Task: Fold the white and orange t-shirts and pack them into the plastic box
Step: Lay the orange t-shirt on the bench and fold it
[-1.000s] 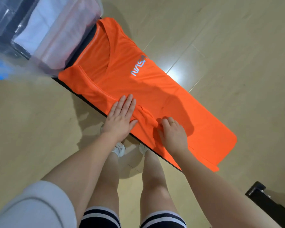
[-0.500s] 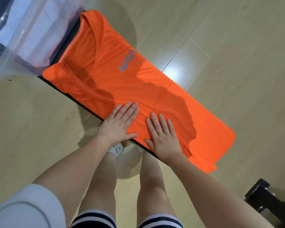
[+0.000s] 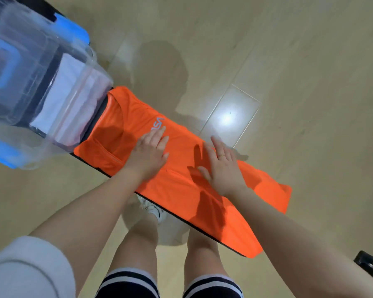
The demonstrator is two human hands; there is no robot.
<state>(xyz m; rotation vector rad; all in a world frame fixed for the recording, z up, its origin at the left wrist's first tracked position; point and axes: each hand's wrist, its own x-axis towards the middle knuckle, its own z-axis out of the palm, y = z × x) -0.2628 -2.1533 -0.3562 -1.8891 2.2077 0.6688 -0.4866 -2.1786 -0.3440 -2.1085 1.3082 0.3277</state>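
The folded bright-orange fabric t-shirt (image 3: 181, 186) is laid lengthwise from ten to four o'clock, collar toward the clear plastic box (image 3: 30, 87); left hand (image 3: 148, 154) and right hand (image 3: 223, 168) are pressed flat on it, fingers spread, nothing pinched.

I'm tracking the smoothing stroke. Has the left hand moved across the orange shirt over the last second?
Yes. The left hand slid from the shirt's near edge across the orange shirt towards the printed logo; its fingertips now overlap the lettering.

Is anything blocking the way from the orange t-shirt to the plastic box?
Nothing visible does. The orange t-shirt lies flat right beside the open plastic box, its collar at the box's wall; a folded white t-shirt already lies inside.
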